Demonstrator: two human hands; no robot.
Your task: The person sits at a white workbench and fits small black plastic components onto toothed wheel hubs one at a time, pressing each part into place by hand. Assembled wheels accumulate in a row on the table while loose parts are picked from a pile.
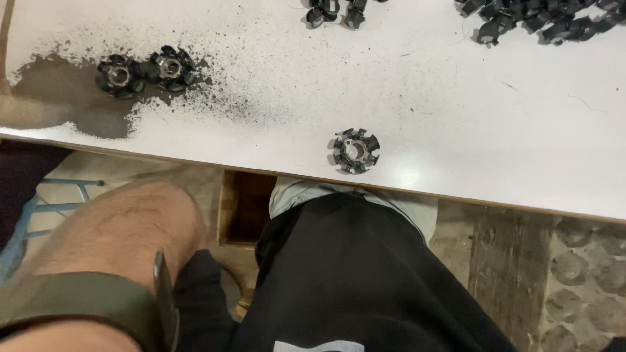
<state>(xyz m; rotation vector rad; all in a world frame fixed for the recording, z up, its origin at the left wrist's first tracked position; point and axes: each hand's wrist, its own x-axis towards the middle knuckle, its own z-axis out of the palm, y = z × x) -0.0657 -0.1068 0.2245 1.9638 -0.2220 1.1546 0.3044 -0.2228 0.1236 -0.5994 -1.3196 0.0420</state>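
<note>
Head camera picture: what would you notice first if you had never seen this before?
Probably the round black ring part lying alone near the front edge of the white table. Next, the two similar ring parts at the far left, sitting in a dark worn patch with black speckles sprayed around it. A heap of small black pieces lies at the top right; no hands are in view.

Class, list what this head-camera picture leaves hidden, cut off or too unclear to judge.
- Both hands: out of the head view; none shows on the table or below it.
- Pile of black parts: cut by the top edge, so no count.
- Small parts: also cut by the top edge.
- Two rings: on a worn dark patch; touching or apart is unclear.
- Single ring: fine detail too small.
</note>
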